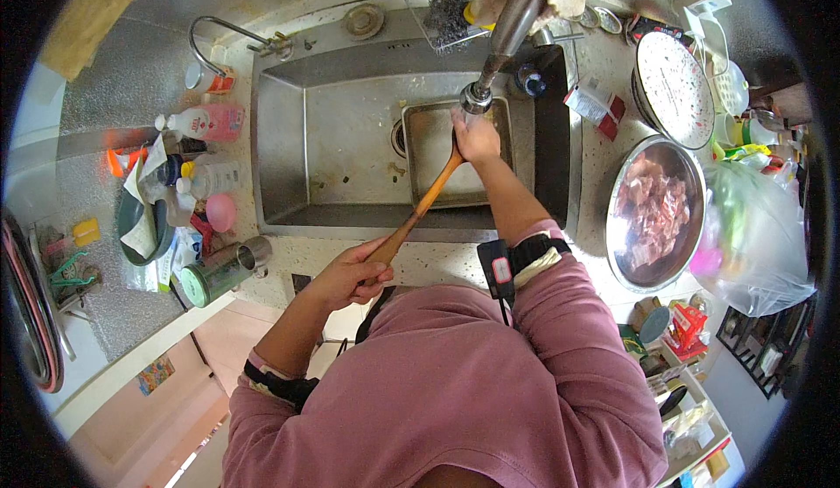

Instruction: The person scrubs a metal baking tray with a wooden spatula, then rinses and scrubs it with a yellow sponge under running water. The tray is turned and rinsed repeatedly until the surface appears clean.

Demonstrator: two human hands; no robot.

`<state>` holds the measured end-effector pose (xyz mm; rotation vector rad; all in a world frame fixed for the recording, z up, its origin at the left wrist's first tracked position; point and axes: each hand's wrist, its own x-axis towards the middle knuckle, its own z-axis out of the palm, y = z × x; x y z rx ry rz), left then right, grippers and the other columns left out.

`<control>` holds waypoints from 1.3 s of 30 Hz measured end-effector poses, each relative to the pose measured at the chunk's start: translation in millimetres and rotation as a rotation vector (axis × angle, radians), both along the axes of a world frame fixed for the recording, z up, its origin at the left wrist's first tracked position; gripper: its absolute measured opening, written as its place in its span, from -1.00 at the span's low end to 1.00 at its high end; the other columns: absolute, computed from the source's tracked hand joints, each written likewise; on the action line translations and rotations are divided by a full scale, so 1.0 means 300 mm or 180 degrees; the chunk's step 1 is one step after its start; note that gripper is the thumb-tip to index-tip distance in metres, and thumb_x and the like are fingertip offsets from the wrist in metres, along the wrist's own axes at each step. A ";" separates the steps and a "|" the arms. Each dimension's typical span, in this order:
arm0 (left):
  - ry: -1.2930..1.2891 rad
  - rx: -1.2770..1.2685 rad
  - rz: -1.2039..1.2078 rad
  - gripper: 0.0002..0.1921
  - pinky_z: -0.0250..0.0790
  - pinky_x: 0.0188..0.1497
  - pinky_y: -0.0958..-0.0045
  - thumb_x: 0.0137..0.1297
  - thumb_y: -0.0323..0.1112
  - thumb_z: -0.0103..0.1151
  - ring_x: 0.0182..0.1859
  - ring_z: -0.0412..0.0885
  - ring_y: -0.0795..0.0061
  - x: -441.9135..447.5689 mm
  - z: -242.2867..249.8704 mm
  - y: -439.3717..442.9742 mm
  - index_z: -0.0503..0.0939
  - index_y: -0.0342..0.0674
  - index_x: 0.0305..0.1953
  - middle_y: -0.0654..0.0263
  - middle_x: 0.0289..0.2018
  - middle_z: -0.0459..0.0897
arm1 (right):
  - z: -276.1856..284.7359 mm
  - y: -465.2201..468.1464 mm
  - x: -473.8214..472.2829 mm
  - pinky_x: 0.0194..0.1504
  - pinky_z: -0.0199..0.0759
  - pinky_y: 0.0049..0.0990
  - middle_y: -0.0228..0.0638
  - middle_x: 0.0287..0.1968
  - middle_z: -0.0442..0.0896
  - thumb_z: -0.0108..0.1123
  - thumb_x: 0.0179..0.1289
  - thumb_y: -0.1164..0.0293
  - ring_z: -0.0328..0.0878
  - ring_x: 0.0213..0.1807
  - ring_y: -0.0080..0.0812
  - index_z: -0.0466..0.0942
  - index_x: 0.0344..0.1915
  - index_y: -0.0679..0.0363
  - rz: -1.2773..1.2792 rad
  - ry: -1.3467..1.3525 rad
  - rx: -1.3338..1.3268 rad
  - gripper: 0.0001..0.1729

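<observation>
A long wooden cooking utensil (430, 196), perhaps a spatula or spoon, slants across the sink's front edge. My left hand (348, 274) is closed around its near end, over the counter edge. At the far end my right hand (478, 139) wraps the wood, directly below the faucet head (476, 99); water seems to run over the fingers. That end is partly hidden by the hand. Beneath it, a rectangular metal tray (426, 189) lies in the stainless steel sink (348, 133), beside the drain (398, 139).
Right of the sink stand a metal bowl of raw meat (656, 206), a speckled plate (676, 87) and a plastic bag (761, 238). On the left are a pink bottle (210, 122), a green-lidded jar (213, 276) and a small curved tap (203, 45). A dark bottle (529, 79) sits in the sink's back right corner.
</observation>
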<state>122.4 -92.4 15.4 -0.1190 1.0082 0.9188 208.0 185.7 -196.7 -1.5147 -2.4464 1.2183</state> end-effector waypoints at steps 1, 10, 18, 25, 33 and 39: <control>0.0017 0.0011 0.0026 -0.36 -0.12 -0.72 0.71 0.32 -0.46 -0.07 -0.67 0.10 0.78 -0.008 0.005 -0.021 0.02 -0.05 0.40 0.38 -0.41 0.38 | -0.019 0.018 -0.002 -0.07 0.36 -0.07 0.10 -0.17 0.59 -0.11 0.33 0.00 0.50 -0.08 0.12 0.55 -0.17 0.20 0.0144 0.0003 0.0024 -0.49; -0.0060 0.0241 0.0538 -0.40 -0.11 -0.73 0.75 0.34 -0.43 -0.07 -0.67 0.09 0.80 -0.048 -0.028 -0.070 0.05 -0.08 0.38 0.38 -0.40 0.36 | -0.003 0.036 0.073 -0.09 0.56 -0.49 -0.23 -0.09 0.57 -0.07 0.39 0.44 0.60 -0.15 -0.34 0.41 0.03 0.29 -0.1694 0.2581 -0.4045 -0.73; 0.0146 0.0042 -0.0005 -0.43 -0.13 -0.73 0.75 0.35 -0.43 -0.07 -0.67 0.08 0.80 -0.042 -0.010 0.000 0.09 -0.03 0.36 0.41 -0.41 0.35 | -0.045 -0.049 -0.010 -0.16 0.51 -0.37 -0.25 -0.17 0.65 0.07 0.30 0.37 0.61 -0.18 -0.29 0.54 -0.17 0.26 -0.2844 0.3157 -0.3264 -0.78; 0.0078 0.0002 -0.0476 -0.45 -0.13 -0.73 0.74 0.35 -0.42 -0.08 -0.67 0.10 0.81 -0.095 0.016 0.020 0.11 -0.07 0.35 0.41 -0.43 0.37 | -0.062 0.064 0.049 -0.12 0.46 -0.18 0.01 -0.29 0.64 0.23 0.12 0.03 0.59 -0.19 0.03 0.58 -0.26 0.26 -0.0074 0.0876 0.0263 -0.53; 0.1034 0.0533 -0.0728 -0.48 0.09 -0.67 0.70 0.30 -0.35 -0.01 -0.65 0.32 0.71 -0.212 0.151 0.139 0.24 -0.29 0.28 0.26 -0.33 0.57 | -0.034 0.078 0.007 -0.20 0.40 -0.12 0.12 -0.44 0.59 -0.17 0.39 -0.02 0.55 -0.32 0.12 0.59 -0.51 0.38 -0.1283 0.0691 0.0526 -0.32; 0.3271 0.0763 0.0614 -0.70 0.30 -0.54 0.66 0.28 -0.50 0.02 -0.50 0.57 0.61 -0.213 0.205 0.223 0.48 -0.36 0.04 0.26 -0.31 0.63 | -0.010 0.089 -0.022 -0.31 0.40 -0.23 -0.18 -0.42 0.60 -0.08 0.37 -0.07 0.52 -0.43 -0.27 0.54 -0.39 0.34 -0.3205 0.1984 -0.1986 -0.37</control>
